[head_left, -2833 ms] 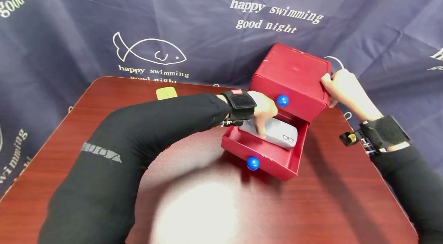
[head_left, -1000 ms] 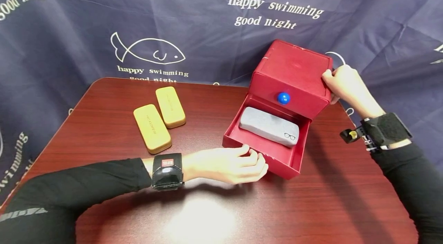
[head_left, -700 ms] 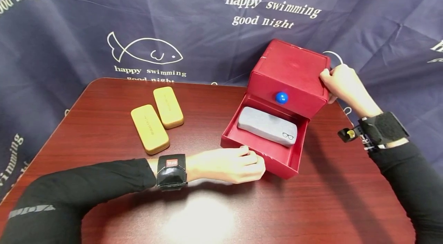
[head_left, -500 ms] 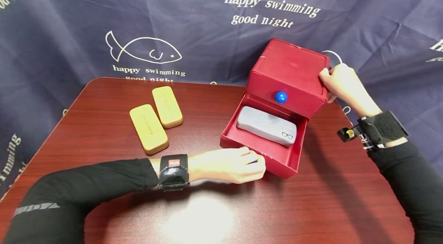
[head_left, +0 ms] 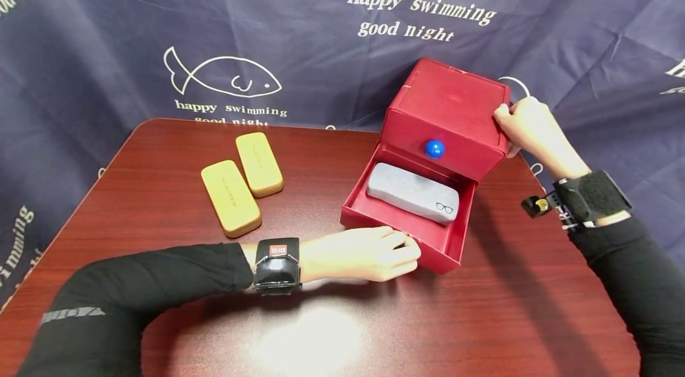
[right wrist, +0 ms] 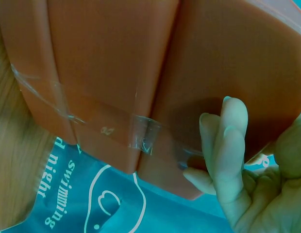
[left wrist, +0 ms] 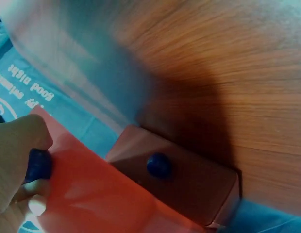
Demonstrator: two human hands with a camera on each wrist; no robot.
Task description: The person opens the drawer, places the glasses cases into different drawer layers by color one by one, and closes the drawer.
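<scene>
A red two-drawer box (head_left: 449,100) stands at the back right with its lower drawer (head_left: 350,213) pulled out. Inside that drawer lies a grey glasses case (head_left: 412,189) with a small glasses print. My left hand (head_left: 369,253) is at the drawer front; in the left wrist view its thumb and fingers pinch the blue knob (left wrist: 40,165), which the hand hides from the head view. The upper drawer is closed, its blue knob (head_left: 434,148) showing. My right hand (head_left: 530,127) grips the box's right side, thumb at the top edge and fingers (right wrist: 230,145) against the side wall.
Two yellow glasses cases, a nearer one (head_left: 231,198) and a farther one (head_left: 259,164), lie side by side on the left of the wooden table (head_left: 160,187). Behind the table hangs a dark blue curtain (head_left: 316,68) with fish prints, close to the box.
My left hand has come out of the drawer, leaving the grey case lying there, and moved down to the drawer's front knob. Lately it shifted slightly right. The right hand keeps its grip.
</scene>
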